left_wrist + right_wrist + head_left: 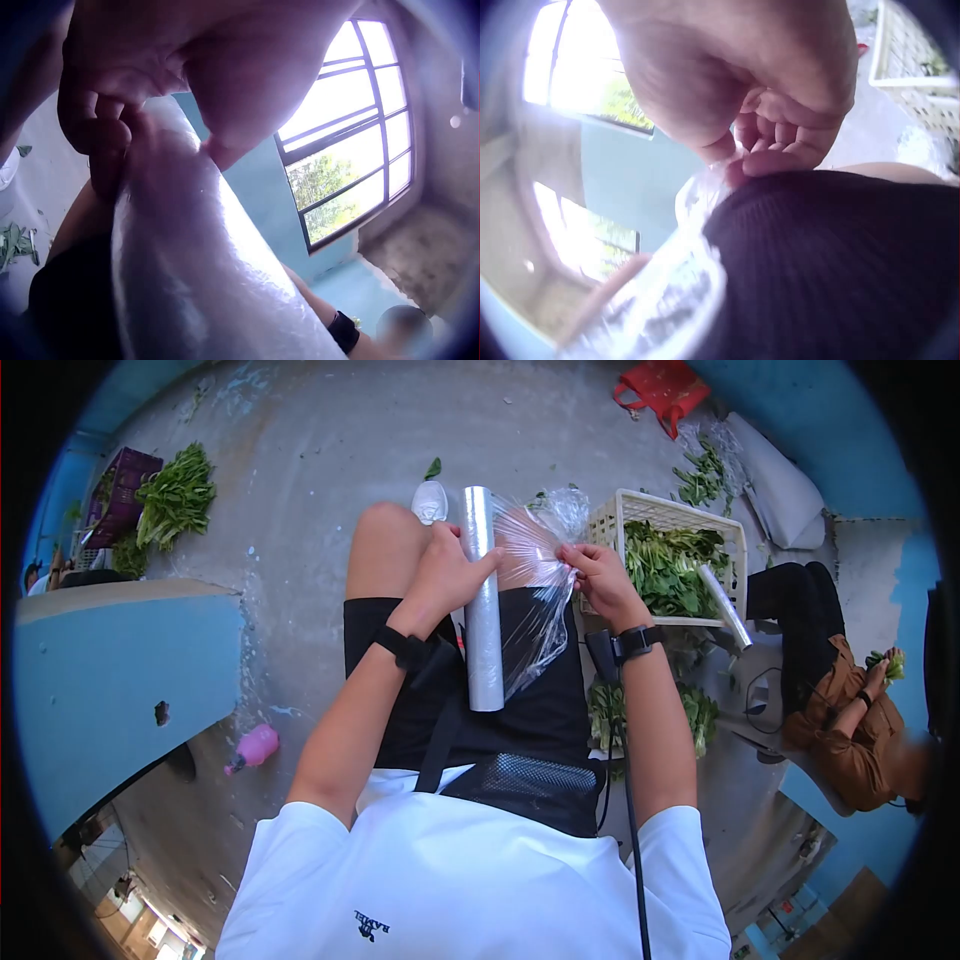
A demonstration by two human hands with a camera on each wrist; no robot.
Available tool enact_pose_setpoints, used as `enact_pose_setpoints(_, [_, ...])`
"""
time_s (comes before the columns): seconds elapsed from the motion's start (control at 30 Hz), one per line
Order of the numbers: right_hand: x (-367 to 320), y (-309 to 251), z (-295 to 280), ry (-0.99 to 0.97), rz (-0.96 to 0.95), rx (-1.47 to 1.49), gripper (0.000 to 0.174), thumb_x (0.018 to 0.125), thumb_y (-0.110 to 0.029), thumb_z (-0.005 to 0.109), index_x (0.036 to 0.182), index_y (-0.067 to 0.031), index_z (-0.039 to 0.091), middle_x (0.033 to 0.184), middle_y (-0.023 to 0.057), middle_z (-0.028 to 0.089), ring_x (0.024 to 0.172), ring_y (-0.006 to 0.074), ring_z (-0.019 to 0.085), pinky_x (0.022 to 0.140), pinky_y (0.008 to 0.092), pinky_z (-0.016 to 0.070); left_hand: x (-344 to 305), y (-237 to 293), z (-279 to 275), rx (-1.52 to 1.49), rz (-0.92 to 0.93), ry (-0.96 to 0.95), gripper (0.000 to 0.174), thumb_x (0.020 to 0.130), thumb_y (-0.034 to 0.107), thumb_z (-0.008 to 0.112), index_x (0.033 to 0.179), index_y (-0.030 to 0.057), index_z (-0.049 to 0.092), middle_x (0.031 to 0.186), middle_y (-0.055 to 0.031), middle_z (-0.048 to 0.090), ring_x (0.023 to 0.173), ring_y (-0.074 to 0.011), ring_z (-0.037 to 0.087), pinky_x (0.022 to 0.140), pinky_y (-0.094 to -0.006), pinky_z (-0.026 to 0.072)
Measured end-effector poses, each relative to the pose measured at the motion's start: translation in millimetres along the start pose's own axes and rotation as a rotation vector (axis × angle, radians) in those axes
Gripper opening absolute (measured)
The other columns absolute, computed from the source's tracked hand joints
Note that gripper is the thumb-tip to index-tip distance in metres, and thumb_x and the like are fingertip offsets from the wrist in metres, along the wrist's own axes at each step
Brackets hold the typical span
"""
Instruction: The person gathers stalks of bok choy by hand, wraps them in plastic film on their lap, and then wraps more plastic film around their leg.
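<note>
A long shiny roll of plastic film (484,650) lies over the lap, one end toward the knees. My left hand (448,572) grips its upper half; the left wrist view shows thumb and curled fingers on either side of the roll (202,255). To the right, my right hand (602,580) pinches a gathered edge of the loose film (530,552), which fans out in taut creases between roll and fingertips. In the right wrist view the bunched film (694,199) sits between thumb and forefinger, the other fingers curled.
A white crate (742,540) of leafy greens stands right of the right hand, with a thin film-wrapped roll (725,606) leaning on its edge. Beyond it sits another person (845,740) holding greens. A purple crate (128,485), pink bottle (258,745) and blue-sided counter (130,680) are leftward.
</note>
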State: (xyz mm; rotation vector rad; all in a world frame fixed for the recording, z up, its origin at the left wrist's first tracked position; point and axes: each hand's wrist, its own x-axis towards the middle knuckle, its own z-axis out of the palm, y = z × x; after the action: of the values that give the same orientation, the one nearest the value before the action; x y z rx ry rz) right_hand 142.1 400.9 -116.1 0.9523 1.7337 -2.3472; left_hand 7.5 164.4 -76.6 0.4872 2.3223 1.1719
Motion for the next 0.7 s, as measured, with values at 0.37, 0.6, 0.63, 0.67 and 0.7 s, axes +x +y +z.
enact_pose_setpoints(0.37, [-97.5,-61.6,37.3,-0.01,-0.537,-0.782,0.03,0.087,-0.017,0.083,0.111,-0.0038,0.07,0.102,0.006,0.066,0.088,0.0183,0.064,0.076,0.033,0.0534,-1.4,-6.4,3.0,0.024,0.001,-0.023,0.085,0.088,0.047,0.078,0.129,-0.014,0.036,0.109,-0.0337,0.068,0.098,-0.042,0.074,0.087,-0.0447,0.0583])
enact_pose_setpoints(0.6, [-147.3,-41.9,38.3,-0.312,-0.517,-1.118,0.014,0.083,0.001,0.074,0.096,-0.0036,0.07,0.104,0.0107,0.062,0.1,0.0316,0.06,0.087,0.0405,0.0506,-1.2,0.3,-3.7,0.018,-0.053,-0.085,0.092,0.089,0.051,0.078,0.131,-0.0164,0.032,0.112,-0.0357,0.067,0.102,-0.0422,0.073,0.089,-0.0429,0.0584])
enact_pose_setpoints(0.63, [-151.4,-41.4,36.1,-0.318,-0.519,-1.118,0.014,0.083,0.001,0.074,0.096,-0.0036,0.07,0.104,0.0107,0.062,0.1,0.0316,0.06,0.087,0.0405,0.0506,-2.1,-0.2,-4.2,0.019,-0.056,-0.08,0.092,0.089,0.051,0.078,0.131,-0.0164,0.032,0.112,-0.0357,0.067,0.102,-0.0422,0.073,0.089,-0.0429,0.0584])
enact_pose_setpoints(0.67, [-156.1,-40.9,32.6,-0.27,-0.573,-1.134,0.015,0.083,0.001,0.074,0.097,-0.0038,0.071,0.101,0.0104,0.062,0.097,0.0315,0.061,0.085,0.0405,0.0513,-2.5,-0.3,-3.8,0.01,-0.052,-0.077,0.093,0.088,0.052,0.078,0.131,-0.0166,0.032,0.112,-0.036,0.067,0.103,-0.0422,0.073,0.089,-0.0428,0.0584])
enact_pose_setpoints(0.7, [-160.0,-40.7,28.2,-0.219,-0.627,-1.149,0.016,0.083,0.002,0.074,0.098,-0.0039,0.071,0.098,0.0102,0.063,0.094,0.0315,0.062,0.082,0.0404,0.0521,-2.4,-0.1,-3.3,0.001,-0.045,-0.074,0.095,0.088,0.054,0.078,0.131,-0.0168,0.031,0.112,-0.0362,0.067,0.103,-0.0423,0.073,0.089,-0.0427,0.0584])
